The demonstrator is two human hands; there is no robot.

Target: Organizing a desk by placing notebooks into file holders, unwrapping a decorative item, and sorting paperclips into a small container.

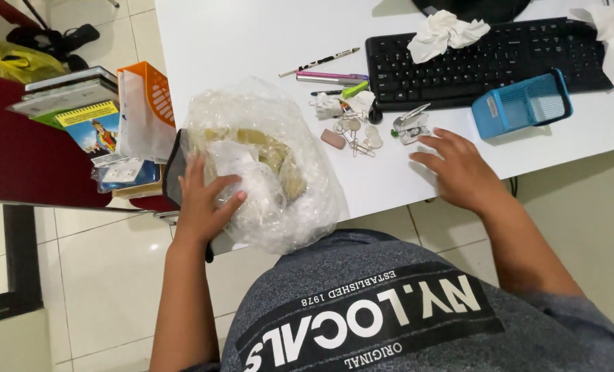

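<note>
Head view: left hand [200, 200] lies flat on plastic bag [266, 162], long axis near-to-far; right hand [458, 169], fingers spread, holds nothing near stapler [411, 124].

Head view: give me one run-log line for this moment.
left hand: resting on clear plastic bag | right hand: open, flat on white table near paper clips

The white worktop [252, 41] lies bare toward 11 and 12 o'clock, giving a hand open passage behind the clear plastic bag [266, 165]. From 1 to 2 o'clock the black keyboard [472, 62], crumpled tissue [445, 33] and blue mesh holder [524, 103] block the way. Pens [327, 76], keys [355, 134] and a pink eraser [333, 139] clutter the middle between the left hand [200, 203] and right hand [458, 169].
</note>
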